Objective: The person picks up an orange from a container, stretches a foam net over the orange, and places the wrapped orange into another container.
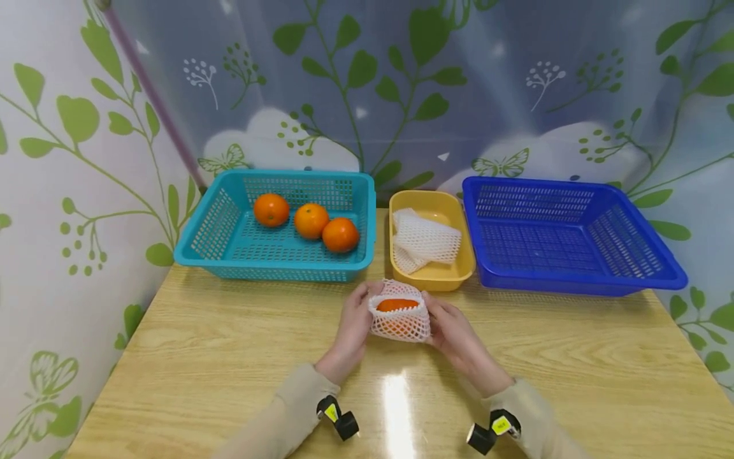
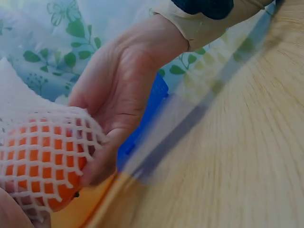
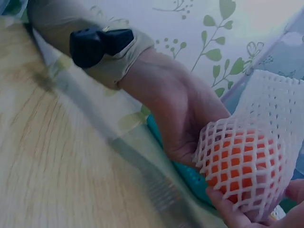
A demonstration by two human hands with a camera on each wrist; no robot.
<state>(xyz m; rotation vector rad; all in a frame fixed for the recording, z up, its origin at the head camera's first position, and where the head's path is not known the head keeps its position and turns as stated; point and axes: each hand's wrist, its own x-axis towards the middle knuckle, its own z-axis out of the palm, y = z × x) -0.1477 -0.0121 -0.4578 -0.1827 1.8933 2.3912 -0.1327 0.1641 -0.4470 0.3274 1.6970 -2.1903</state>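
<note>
An orange point(image 1: 397, 305) sits inside a white foam mesh sleeve point(image 1: 400, 330), held just above the table in front of me. Its bare top shows through the sleeve's opening in the head view. My left hand point(image 1: 352, 325) holds the sleeve's left side, thumb near the rim. On the opposite side, my right hand point(image 1: 459, 338) grips the sleeve with its thumb at the edge. In the right wrist view, the netting point(image 3: 244, 161) stretches round the fruit, and a loose length of it extends past it. Fingertips under the fruit are partly hidden.
A teal basket point(image 1: 275, 271) with 3 oranges point(image 1: 311, 221) stands at the back left. Beside it, a yellow tub point(image 1: 436, 280) contains white foam sleeves point(image 1: 427, 237). A dark blue basket point(image 1: 579, 284) is at the back right. A patterned curtain point(image 1: 367, 83) hangs behind.
</note>
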